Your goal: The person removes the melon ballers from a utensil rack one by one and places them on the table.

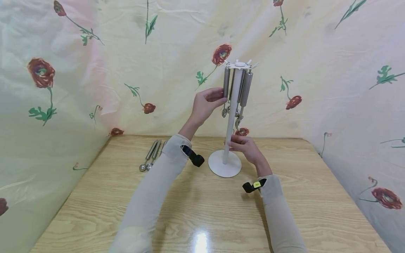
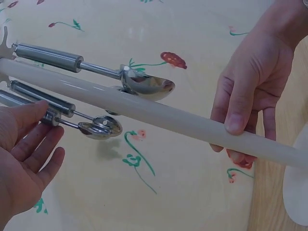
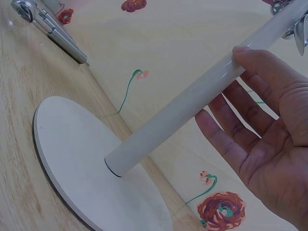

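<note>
**Several hanging utensils (image 1: 247,88), one white stand (image 1: 232,117)**

Your left hand (image 1: 205,105) pinches the handle of a small-bowled utensil (image 1: 226,82) hanging below the stand's top. Your right hand (image 1: 247,149) has its fingers curled round the pole, above the round base. The stand is near the tabletop's (image 1: 221,214) far edge, slightly right of its middle; loose utensils (image 1: 155,151) lie toward the far left corner.

Left hand (image 1: 206,105) raised, pinching, right hand (image 1: 248,148) lower, gripping

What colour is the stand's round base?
The base is white; right wrist view shows it best.
</note>
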`<control>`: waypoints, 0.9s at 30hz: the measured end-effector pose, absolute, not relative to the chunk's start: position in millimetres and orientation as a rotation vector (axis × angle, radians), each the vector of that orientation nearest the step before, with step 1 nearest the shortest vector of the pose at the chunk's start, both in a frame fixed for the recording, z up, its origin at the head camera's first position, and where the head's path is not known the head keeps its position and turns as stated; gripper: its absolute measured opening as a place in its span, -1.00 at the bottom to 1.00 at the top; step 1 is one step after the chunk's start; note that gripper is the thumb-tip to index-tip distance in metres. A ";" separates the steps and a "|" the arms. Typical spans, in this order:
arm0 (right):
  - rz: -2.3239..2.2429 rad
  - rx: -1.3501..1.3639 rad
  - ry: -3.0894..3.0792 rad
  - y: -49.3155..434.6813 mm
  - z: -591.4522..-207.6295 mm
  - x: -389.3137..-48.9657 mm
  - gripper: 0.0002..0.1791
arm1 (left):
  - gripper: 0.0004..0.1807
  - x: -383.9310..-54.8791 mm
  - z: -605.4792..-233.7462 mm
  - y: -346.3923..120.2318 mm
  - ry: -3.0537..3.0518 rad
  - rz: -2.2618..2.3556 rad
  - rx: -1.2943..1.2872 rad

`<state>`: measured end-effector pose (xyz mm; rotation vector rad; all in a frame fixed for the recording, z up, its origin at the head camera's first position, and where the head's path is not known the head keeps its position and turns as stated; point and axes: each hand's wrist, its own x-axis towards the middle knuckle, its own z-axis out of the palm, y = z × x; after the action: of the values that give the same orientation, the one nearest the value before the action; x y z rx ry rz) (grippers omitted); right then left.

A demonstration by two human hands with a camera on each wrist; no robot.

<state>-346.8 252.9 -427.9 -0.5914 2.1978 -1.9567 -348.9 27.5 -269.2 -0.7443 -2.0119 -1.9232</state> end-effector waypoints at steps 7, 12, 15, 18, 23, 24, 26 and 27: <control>-1.952 -0.596 2.200 252.3 -427.2 -346.3 -0.49 | -0.63 -348.6 -268.8 30.4 -2.003 -1.909 -0.698; -1.951 -0.600 2.205 252.4 -426.9 -345.5 -0.51 | -0.64 -348.0 -267.3 31.9 -1.990 -1.897 -0.684; -1.953 -0.602 2.203 252.7 -426.9 -345.5 -0.51 | -0.65 -347.6 -266.0 33.0 -1.975 -1.891 -0.680; -1.956 -0.600 2.200 252.9 -426.6 -345.9 -0.50 | -0.67 -346.9 -264.3 33.4 -1.953 -1.890 -0.671; -1.958 -0.594 2.197 252.9 -427.0 -346.0 -0.49 | -0.70 -346.2 -260.8 33.1 -1.921 -1.895 -0.640; -1.958 -0.593 2.198 252.8 -426.9 -345.7 -0.50 | -0.70 -346.4 -260.1 32.7 -1.917 -1.895 -0.631; -1.954 -0.591 2.201 252.5 -426.7 -345.2 -0.49 | -0.71 -346.1 -258.1 31.7 -1.912 -1.888 -0.615; -1.954 -0.590 2.202 252.4 -426.6 -344.9 -0.49 | -0.72 -345.9 -257.4 30.9 -1.912 -1.884 -0.609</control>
<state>-344.9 252.4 -426.6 -0.5904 2.2023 -1.9538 -345.9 30.9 -257.4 -0.6095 -1.9117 -1.8836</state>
